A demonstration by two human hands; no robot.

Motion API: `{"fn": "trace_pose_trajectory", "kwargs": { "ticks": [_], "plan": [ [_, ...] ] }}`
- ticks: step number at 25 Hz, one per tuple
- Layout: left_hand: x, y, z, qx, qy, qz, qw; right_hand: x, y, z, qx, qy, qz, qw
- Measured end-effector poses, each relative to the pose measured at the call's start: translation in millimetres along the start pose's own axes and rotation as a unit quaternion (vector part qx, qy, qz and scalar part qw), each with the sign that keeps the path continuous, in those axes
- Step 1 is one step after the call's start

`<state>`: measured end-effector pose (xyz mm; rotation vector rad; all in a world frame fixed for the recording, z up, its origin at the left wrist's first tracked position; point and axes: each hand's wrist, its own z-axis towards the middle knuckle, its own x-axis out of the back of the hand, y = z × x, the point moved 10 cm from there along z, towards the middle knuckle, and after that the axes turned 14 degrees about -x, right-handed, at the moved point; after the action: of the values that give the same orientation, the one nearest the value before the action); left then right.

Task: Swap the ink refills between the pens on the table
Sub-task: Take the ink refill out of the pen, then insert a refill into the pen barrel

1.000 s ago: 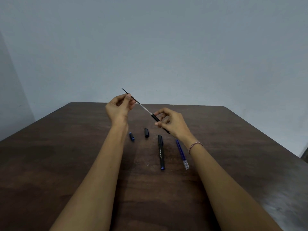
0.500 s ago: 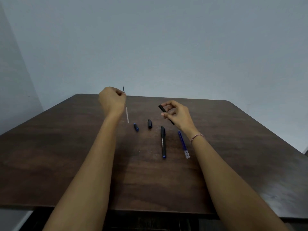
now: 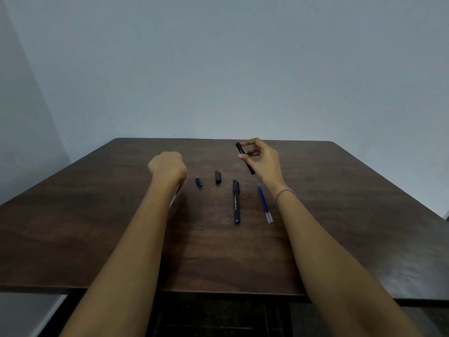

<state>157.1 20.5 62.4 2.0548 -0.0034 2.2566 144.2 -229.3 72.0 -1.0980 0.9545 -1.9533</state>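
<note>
Dim, flat, cool light fills the scene, and the wall (image 3: pixel 243 69) reads an even grey-blue without glare. The dark counter (image 3: pixel 97 227) carries a faint sheen on its right side. Soft shadows lie beside the forearms (image 3: pixel 126 263), which wide-angle distortion stretches. The left hand (image 3: pixel 167 166) and the refill (image 3: pixel 175 197) under it look blurred.

White lettering on the black pen (image 3: pixel 236 201) is too small to read
</note>
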Motion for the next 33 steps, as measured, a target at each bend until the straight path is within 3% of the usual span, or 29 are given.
{"fn": "trace_pose_trajectory", "kwargs": {
  "ticks": [9, 11, 13, 15, 17, 21, 25, 28, 33],
  "plan": [
    [-11, -6, -3, 0.006, -0.037, -0.004, 0.999, -3, 0, 1, 0.009, -0.002, -0.001, 1.0],
    [-2, -6, -1, 0.012, 0.005, -0.002, 1.0, 0, -1, 2, 0.011, 0.006, 0.016, 1.0],
    [12, 4, 3, -0.004, 0.094, -0.071, 0.993, 5, -1, 2, 0.008, 0.023, 0.067, 0.997],
    [23, 37, 11, -0.098, 0.177, -0.235, 0.951, 12, 0, 2, -0.001, 0.039, 0.127, 0.991],
    [26, 78, 7, -0.192, 0.187, -0.37, 0.889, 16, 4, 4, -0.014, 0.042, 0.165, 0.985],
    [12, 115, 6, -0.237, 0.178, -0.438, 0.849, 9, 10, 8, -0.051, 0.001, 0.213, 0.976],
    [10, 105, 10, -0.219, 0.202, -0.473, 0.829, -6, 1, 8, -0.058, -0.059, 0.197, 0.977],
    [11, 102, 10, -0.21, 0.21, -0.472, 0.83, -9, 5, 11, -0.114, -0.115, 0.183, 0.97],
    [9, 95, 13, -0.192, 0.219, -0.472, 0.832, 6, 45, 10, -0.243, -0.163, -0.064, 0.954]
  ]
}}
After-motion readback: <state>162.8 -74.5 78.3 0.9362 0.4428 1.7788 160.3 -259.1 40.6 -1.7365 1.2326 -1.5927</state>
